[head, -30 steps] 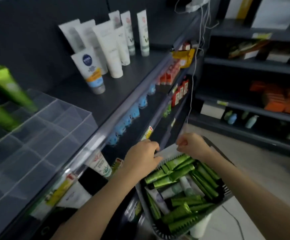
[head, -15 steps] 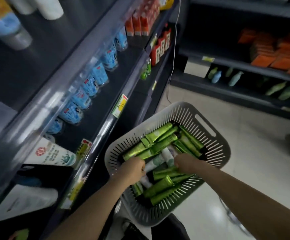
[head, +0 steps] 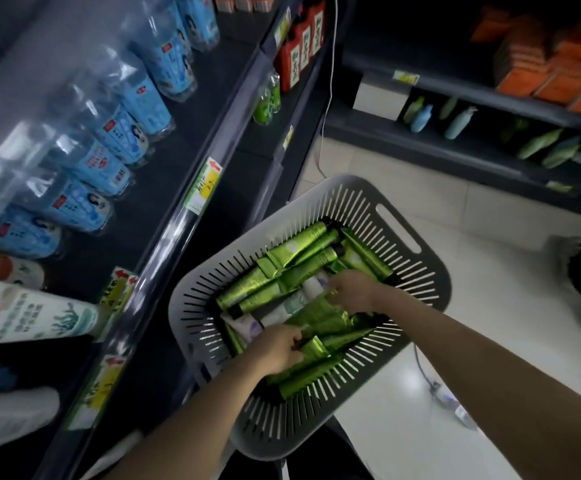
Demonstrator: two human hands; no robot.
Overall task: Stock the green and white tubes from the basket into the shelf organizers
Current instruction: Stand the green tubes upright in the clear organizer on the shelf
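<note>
Inside the basket [head: 431, 271], left hand [head: 275, 348] grips green tubes [head: 316, 348] beside right hand [head: 354, 289].

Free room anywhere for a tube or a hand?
Free: dark shelf strip between the blue bottles and the price-tag rail; floor right of the basket. Crowded: basket interior, green tubes piled, left hand and right hand among them.
</note>
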